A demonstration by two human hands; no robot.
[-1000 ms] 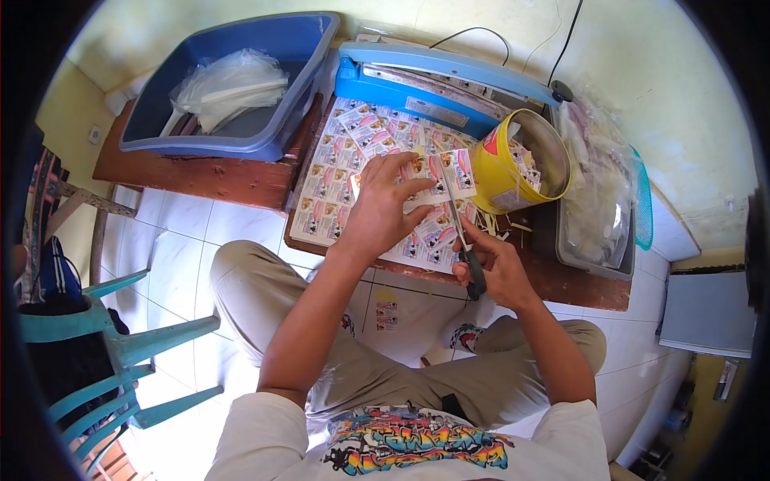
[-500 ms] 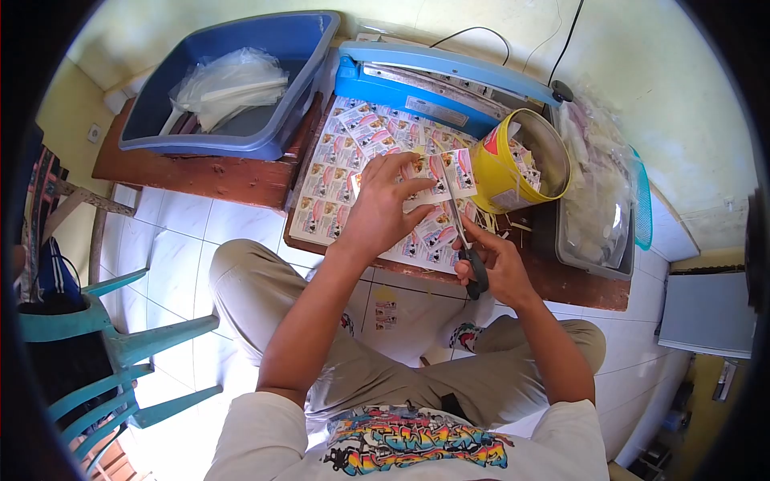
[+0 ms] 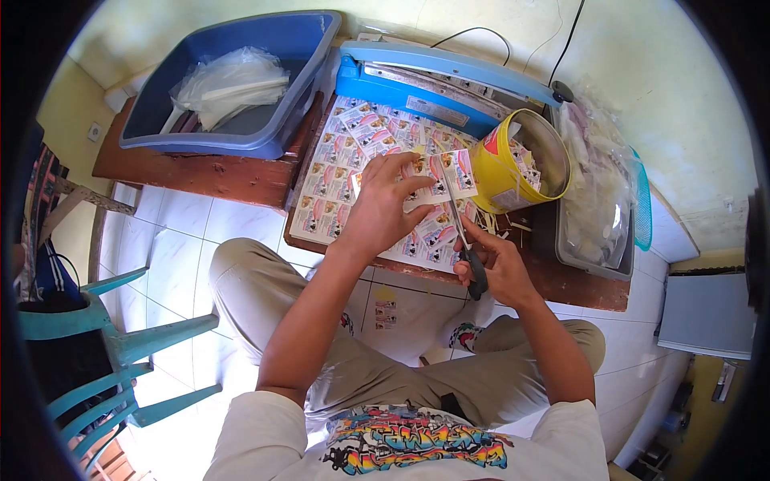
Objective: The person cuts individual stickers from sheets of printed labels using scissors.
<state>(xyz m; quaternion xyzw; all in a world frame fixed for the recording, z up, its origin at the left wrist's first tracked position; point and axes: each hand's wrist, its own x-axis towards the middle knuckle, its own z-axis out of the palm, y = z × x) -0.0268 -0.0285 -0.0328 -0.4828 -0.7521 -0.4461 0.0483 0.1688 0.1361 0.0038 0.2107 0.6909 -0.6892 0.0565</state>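
My left hand (image 3: 388, 200) holds a printed label strip (image 3: 459, 171) over the low table, its fingers curled at the strip's left part. Black-handled scissors (image 3: 475, 272) are in my right hand (image 3: 496, 263), with their blades lying across the strip just left of its right end. Beneath both hands lie printed label sheets (image 3: 322, 200), some overlapping. Touching or close to the strip's right end is a tilted yellow bucket (image 3: 501, 172) with cut labels (image 3: 524, 167) inside. Thin paper offcuts (image 3: 488, 222) lie below the bucket.
Behind the sheets stands a blue sealer (image 3: 417, 108) with a long arm. A blue tub (image 3: 273, 144) with clear plastic bags (image 3: 241, 84) is at the left. Right of the bucket, a grey tray (image 3: 593, 267) holds bagged material. A green chair (image 3: 120, 346) stands at the lower left.
Compared with a second ago, the scissor handles and my right hand have shifted very slightly. My left hand and the strip look unmoved.
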